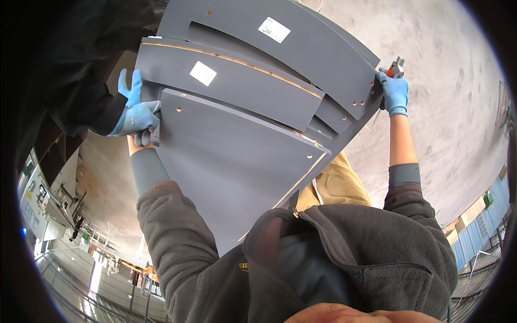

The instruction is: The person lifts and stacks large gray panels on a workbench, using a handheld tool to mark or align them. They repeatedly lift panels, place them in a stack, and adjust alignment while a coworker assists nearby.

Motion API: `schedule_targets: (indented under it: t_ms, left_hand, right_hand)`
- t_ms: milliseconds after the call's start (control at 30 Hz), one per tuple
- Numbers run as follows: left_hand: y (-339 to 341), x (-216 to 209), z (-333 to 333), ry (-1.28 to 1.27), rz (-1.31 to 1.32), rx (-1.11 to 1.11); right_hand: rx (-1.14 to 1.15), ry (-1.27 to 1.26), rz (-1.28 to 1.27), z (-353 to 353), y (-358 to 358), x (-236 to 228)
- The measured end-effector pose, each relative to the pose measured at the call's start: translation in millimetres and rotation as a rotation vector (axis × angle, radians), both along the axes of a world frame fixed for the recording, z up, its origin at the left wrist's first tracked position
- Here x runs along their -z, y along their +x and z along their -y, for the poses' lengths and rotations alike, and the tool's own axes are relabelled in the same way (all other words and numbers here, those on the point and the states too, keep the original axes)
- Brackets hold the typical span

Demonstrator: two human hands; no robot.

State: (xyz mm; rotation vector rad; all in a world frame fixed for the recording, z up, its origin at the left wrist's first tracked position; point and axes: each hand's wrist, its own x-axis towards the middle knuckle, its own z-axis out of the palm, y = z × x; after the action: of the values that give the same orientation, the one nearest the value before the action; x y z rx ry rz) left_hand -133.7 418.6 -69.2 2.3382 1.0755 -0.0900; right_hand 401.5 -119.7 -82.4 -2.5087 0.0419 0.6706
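A stack of dark grey drilled panels (231, 140) lies in front of me, its pieces fanned unevenly. Two panels carry white labels (203, 73). At the stack's left edge my left hand (129, 87), in a blue glove, shows fingers stretched upward and apart; a co-worker's gloved hand (137, 118) hides most of it. That other hand reaches in from a black sleeve and meets the panel edge. By the right corner of the stack, my right hand (395, 92), also blue-gloved, is closed around a hand tool (397, 67) with a silver metal head and an orange part; its exact kind is unclear.
Bare wood shows along the edge of one narrow panel (237, 62). Beige cloth (342, 183) lies below the stack's right side. A pale machine (40, 199) stands at the left rim, and blue sheeting (482, 229) at the right. Stained concrete floor (431, 107) spreads around.
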Motion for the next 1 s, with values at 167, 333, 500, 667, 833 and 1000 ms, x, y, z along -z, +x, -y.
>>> schedule_targets:
  t_ms: [167, 333, 500, 667, 833, 1000]
  left_hand:
    - [26.4, 19.1, -15.9, -0.372, 0.266, -0.465]
    - [47.6, 17.5, 14.6, -0.321, 0.296, -0.328]
    - [62.3, 17.9, 31.5, -0.324, 0.25, -0.346]
    - [55.2, 14.5, 30.4, -0.171, 0.105, -0.199]
    - [22.9, 15.3, 41.3, -0.363, 0.311, -0.446]
    - [-28.4, -1.9, 67.0, -0.461, 0.699, -0.937]
  right_hand:
    - [-0.058, -0.036, -0.007, -0.6, 3.5, -3.7]
    - [-0.121, 0.001, 0.027, 1.0, 0.5, -2.3]
    - [-0.156, 0.014, 0.045, 9.6, 5.1, 2.8]
    - [-0.192, 0.012, 0.033, 6.6, 2.6, 2.7]
    - [-0.447, -0.132, 0.048, -16.3, 0.9, -29.2]
    - [-0.812, -0.132, 0.047, -100.0, 23.7, -54.4]
